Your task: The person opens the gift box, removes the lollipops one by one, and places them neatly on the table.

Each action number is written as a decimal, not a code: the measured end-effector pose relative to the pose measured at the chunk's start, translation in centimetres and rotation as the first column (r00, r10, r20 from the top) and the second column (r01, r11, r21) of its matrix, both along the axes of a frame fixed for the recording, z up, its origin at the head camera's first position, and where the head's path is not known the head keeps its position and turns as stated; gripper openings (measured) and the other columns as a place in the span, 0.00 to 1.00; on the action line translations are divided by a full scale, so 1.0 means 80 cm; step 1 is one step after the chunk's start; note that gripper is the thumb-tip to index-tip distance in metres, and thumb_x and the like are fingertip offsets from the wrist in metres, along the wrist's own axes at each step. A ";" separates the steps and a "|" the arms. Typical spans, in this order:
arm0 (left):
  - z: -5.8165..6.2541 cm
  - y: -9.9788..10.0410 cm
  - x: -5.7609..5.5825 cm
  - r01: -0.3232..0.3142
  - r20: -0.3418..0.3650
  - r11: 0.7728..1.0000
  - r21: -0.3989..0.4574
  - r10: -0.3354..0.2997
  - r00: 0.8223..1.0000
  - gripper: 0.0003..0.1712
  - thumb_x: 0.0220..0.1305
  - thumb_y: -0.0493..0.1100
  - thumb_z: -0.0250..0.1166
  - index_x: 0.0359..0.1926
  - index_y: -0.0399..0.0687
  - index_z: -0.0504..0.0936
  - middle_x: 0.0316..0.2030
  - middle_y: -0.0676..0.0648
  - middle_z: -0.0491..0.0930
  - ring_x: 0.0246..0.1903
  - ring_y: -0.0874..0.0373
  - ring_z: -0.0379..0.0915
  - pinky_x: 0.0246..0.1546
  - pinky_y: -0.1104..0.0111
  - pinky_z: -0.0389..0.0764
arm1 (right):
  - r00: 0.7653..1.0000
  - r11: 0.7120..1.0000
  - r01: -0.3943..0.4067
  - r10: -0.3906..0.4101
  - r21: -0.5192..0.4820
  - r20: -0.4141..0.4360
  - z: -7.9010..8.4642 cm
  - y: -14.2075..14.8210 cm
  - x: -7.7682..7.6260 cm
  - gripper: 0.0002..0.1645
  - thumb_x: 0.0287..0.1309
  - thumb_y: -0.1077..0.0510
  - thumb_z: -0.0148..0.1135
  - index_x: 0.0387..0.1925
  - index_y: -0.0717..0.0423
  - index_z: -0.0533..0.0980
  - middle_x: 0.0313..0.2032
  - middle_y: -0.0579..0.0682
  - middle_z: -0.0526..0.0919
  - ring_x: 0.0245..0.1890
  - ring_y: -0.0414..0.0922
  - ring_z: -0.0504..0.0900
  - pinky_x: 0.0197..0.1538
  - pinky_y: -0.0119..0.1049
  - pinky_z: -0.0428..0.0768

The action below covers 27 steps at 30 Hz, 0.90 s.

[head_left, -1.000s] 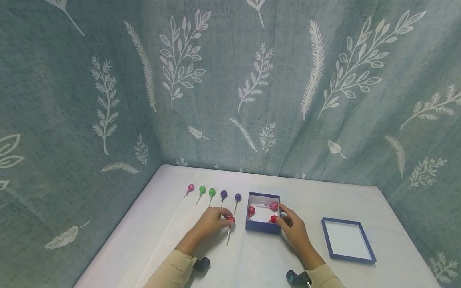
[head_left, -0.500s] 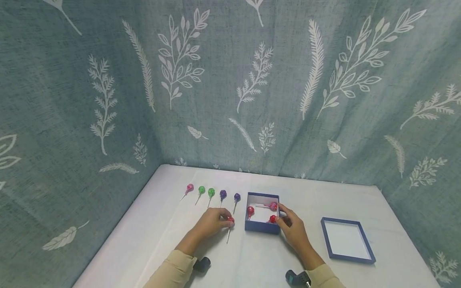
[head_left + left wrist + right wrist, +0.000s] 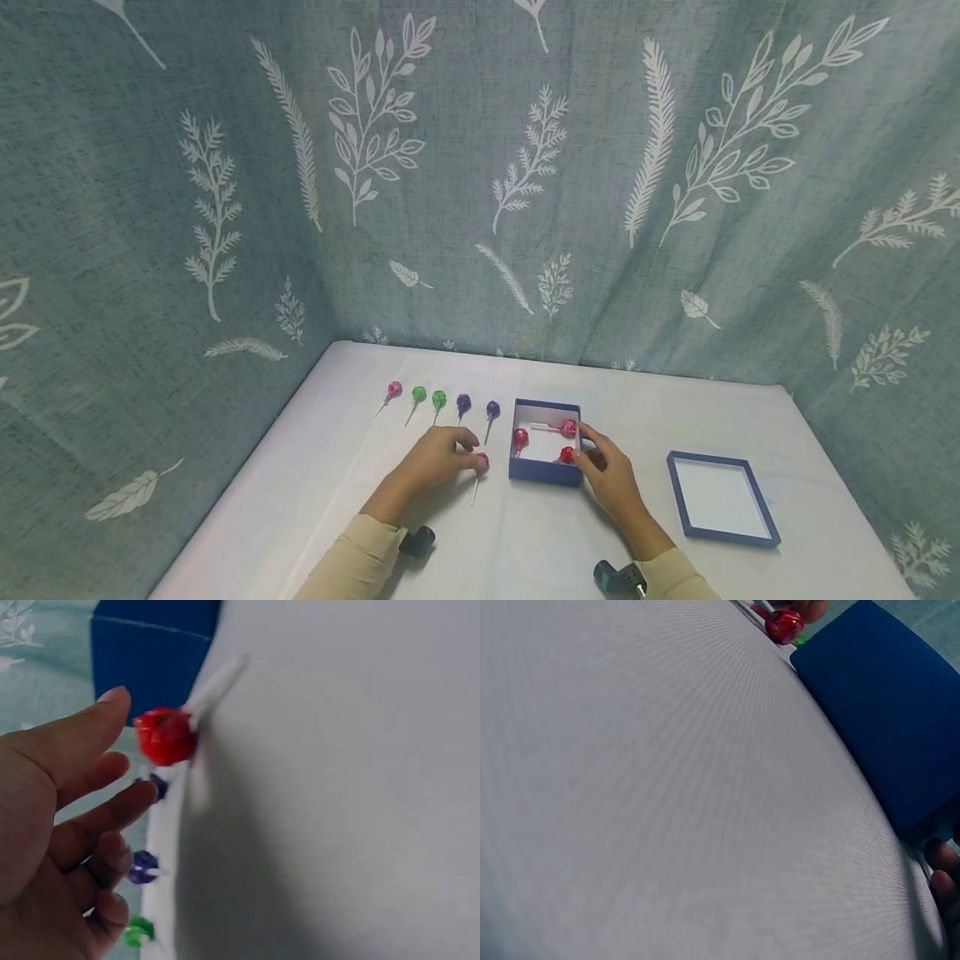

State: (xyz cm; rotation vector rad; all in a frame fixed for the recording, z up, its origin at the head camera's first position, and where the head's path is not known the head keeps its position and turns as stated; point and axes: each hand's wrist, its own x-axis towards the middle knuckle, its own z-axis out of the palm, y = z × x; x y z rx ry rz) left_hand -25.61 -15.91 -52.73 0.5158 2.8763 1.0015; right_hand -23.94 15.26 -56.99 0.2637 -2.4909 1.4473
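Note:
In the head view my left hand (image 3: 438, 457) is beside a red lollipop (image 3: 482, 463) on the white table. The left wrist view shows that hand's thumb and fingers spread apart, with the lollipop (image 3: 166, 736) just past the thumb tip. My right hand (image 3: 613, 477) grips the right side of a blue open box (image 3: 546, 472), thumb toward the front and fingers farther back. Inside the box lie a red lollipop (image 3: 521, 438) at left, a pink one (image 3: 567, 428) at the back and another red one (image 3: 567, 455) near the right thumb.
Behind the left hand lies a row: a pink lollipop (image 3: 393, 389), two green lollipops (image 3: 418, 394) and two purple lollipops (image 3: 492, 409). A blue-rimmed box lid (image 3: 723, 497) lies at the right, its white inside up. Patterned green curtain (image 3: 450, 167) borders the table.
My left fingers have parted from the red lollipop they pinched, which stays on the table. My right hand has kept its hold on the box.

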 end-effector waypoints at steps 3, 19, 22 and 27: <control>0.010 0.003 -0.004 0.000 -0.013 1.000 0.006 0.000 1.000 0.15 0.58 0.55 0.70 0.41 0.52 0.86 0.35 0.59 0.82 0.33 0.61 0.73 0.37 0.62 0.75 | 1.000 1.000 -0.003 0.003 -0.001 -0.006 -0.001 0.001 0.001 0.28 0.63 0.54 0.62 0.65 0.47 0.72 0.58 0.51 0.78 0.43 0.46 0.80 0.49 0.48 0.79; 0.064 0.088 -0.024 0.265 -0.168 0.959 -0.100 -0.279 0.945 0.11 0.65 0.46 0.66 0.45 0.47 0.86 0.34 0.60 0.82 0.32 0.68 0.74 0.34 0.72 0.76 | 1.000 1.000 0.004 -0.004 -0.010 -0.024 -0.001 0.003 0.000 0.25 0.67 0.54 0.58 0.64 0.48 0.73 0.57 0.51 0.78 0.43 0.45 0.81 0.49 0.47 0.78; 0.067 0.103 -0.025 0.334 -0.178 0.931 -0.150 -0.357 0.917 0.11 0.65 0.46 0.66 0.45 0.47 0.86 0.35 0.60 0.83 0.33 0.71 0.76 0.36 0.76 0.76 | 1.000 1.000 -0.002 0.001 -0.024 -0.028 -0.002 0.002 0.001 0.24 0.69 0.54 0.55 0.64 0.49 0.73 0.58 0.52 0.78 0.46 0.48 0.81 0.53 0.53 0.75; 0.067 0.125 -0.030 0.392 -0.149 0.891 -0.229 -0.430 0.891 0.11 0.65 0.45 0.66 0.46 0.49 0.86 0.39 0.58 0.84 0.34 0.71 0.77 0.36 0.76 0.77 | 0.998 0.998 -0.027 0.024 -0.049 -0.057 -0.002 0.003 0.002 0.23 0.71 0.53 0.51 0.64 0.50 0.73 0.59 0.54 0.77 0.54 0.54 0.78 0.54 0.56 0.74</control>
